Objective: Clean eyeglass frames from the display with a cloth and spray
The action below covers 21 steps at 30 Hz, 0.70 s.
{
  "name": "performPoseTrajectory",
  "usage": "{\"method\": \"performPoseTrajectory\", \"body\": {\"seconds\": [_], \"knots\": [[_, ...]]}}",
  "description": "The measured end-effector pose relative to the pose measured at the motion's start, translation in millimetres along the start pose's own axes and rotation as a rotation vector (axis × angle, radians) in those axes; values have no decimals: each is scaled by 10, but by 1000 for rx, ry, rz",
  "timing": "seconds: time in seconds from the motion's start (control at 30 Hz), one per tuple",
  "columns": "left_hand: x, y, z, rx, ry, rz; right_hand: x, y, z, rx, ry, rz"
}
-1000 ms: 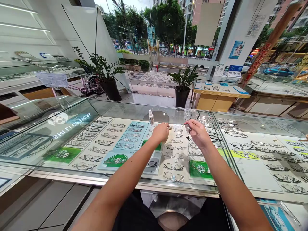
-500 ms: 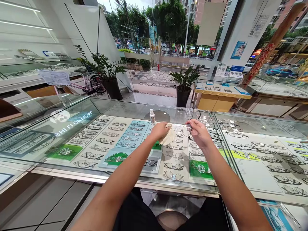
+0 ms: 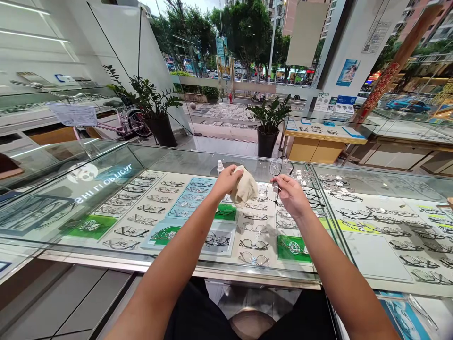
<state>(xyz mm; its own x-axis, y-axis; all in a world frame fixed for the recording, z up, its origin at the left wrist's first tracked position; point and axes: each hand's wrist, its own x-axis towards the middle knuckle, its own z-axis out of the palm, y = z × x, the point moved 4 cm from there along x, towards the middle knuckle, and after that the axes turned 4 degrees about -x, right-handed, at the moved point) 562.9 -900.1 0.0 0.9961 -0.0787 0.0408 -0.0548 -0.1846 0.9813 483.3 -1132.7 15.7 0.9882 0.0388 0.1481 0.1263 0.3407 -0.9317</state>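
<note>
Glass-topped display bench [image 3: 106, 189] spans the view; rows of eyeglass frames lie on trays beneath the glass, with green cards and a pale blue tray among them. A second glass section [image 3: 389, 189] adjoins it on the right. Beyond the bench: two potted plants [image 3: 269, 123] on the floor by the shop window, street and trees outside.

Both forearms reach forward over the glass, well apart at the elbows, closer at the hands.

Left hand [image 3: 226, 182]: raised above the glass, grip closed on a beige cloth [image 3: 245, 189]. The cloth is bunched and hangs to the right of the hand, clear of the bench top.

Right hand [image 3: 290, 193]: thumb and fingers pinched together on a pair of dark thin-rimmed glasses [image 3: 278, 177]. The glasses are held up off the glass, standing roughly on end: one round lens above the fingers, the other at fingertip level. They sit just beside the cloth, with a small gap between; no contact seen.

Small white spray bottle [image 3: 220, 166] stands upright on the bench top, just behind the left hand and partly hidden by it.
</note>
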Motion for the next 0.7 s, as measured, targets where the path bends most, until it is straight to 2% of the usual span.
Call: {"method": "performPoseTrajectory", "body": {"seconds": [0.13,0.27,0.47,0.6,0.7], "knots": [[-163,232,119,-247,-116,32,-6,-32,2,5,10,-23],[-319,326,312,-379,-244,54,8,-27,-17,-3,45,-46],[-476,359,506,-399,-406,79,23,10,-34,-8,86,-47],[-532,394,541,-381,-485,153,6,-5,-26,5,109,-42],[-560,418,538,-340,-498,221,-2,-21,-27,6,140,-49]]}}
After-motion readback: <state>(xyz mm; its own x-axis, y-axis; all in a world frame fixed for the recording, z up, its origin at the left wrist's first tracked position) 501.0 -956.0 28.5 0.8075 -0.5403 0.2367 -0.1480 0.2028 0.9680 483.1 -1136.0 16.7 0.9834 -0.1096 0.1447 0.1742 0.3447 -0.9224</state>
